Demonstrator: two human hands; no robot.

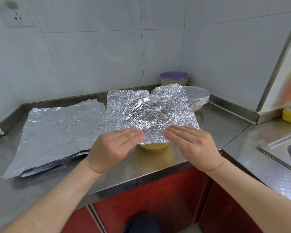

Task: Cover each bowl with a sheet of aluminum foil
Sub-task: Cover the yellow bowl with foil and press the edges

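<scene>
I stand at a steel counter set into a corner of white tiled wall, with a sink at my right. A stack of flat foil sheets lies on the left. In front of me a crinkled foil sheet is draped over a yellow bowl, its edges not pressed down. Behind it sit a foil-covered bowl and a stack of coloured bowls. My left hand and right hand are flat, fingers straight, fingertips touching the sheet's near edge, gripping nothing.
</scene>
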